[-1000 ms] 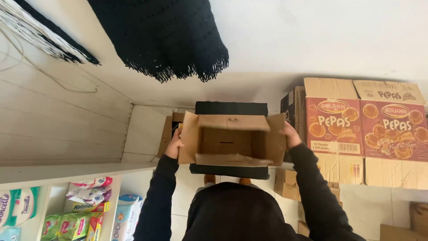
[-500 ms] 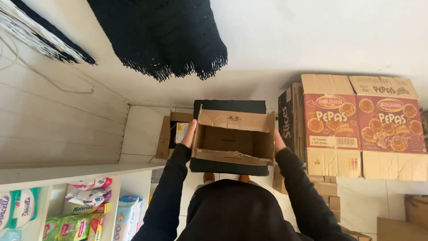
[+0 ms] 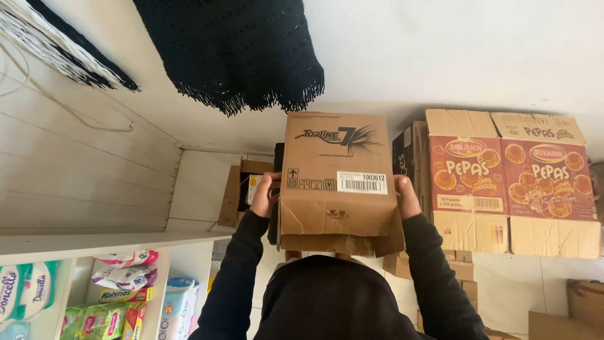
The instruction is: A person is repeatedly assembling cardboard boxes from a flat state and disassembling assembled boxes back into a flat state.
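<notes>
1. A brown cardboard box (image 3: 336, 179) is held up in front of the person, between both hands, its printed side facing the camera and its loose flaps hanging at the lower edge.
2. The left hand (image 3: 264, 194) presses flat against the box's left side, fingers wrapped onto the edge; the right hand (image 3: 407, 196) presses the opposite side in the same way. Both arms wear black sleeves.
3. Behind the box sits a dark box (image 3: 278, 189), mostly hidden, and just left of it an open brown carton (image 3: 238, 189) on the pale floor.
4. To the right, two red-and-tan biscuit cartons (image 3: 513, 182) stand side by side, touching, with a black carton (image 3: 409, 148) squeezed between them and the held box. Smaller brown cartons (image 3: 459, 277) lie beneath them.
5. A white shelf unit (image 3: 94, 242) fills the lower left, holding packets of tissues and wipes (image 3: 100, 311).
6. A black fringed cloth (image 3: 233, 50) hangs across the top, against a white wall (image 3: 453, 44).
</notes>
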